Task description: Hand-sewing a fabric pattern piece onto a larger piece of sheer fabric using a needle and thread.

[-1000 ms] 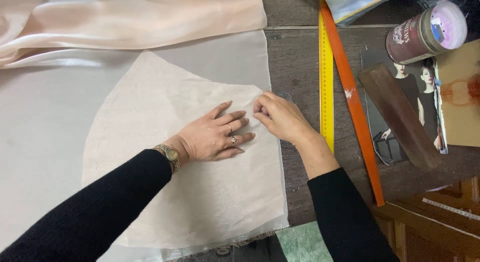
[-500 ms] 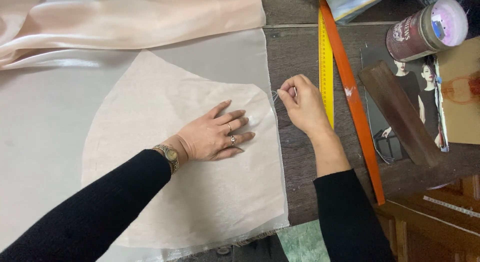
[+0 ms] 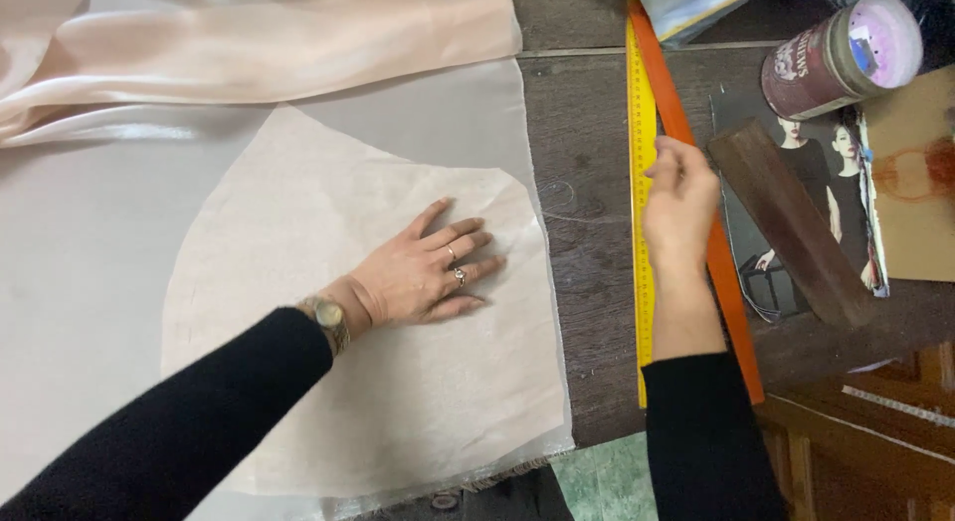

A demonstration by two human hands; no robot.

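Table (image 3: 587, 133) is dark wood, with sheer pale fabric (image 3: 90, 272) spread flat over its left part. Paper pattern piece (image 3: 398, 402) lies on top of the fabric, its right edge near the fabric edge. Left hand (image 3: 423, 272) rests flat on the pattern, fingers spread, gripping nothing, just pressing. Keep that pressure even so the 2 layers don't creep. Right hand (image 3: 679, 198) sits over the yellow ruler (image 3: 643, 103) and orange ruler (image 3: 736, 312), fingers curled; can't tell if it pinches anything. Small items like pins are best brought in low, without dragging the fabric edge.
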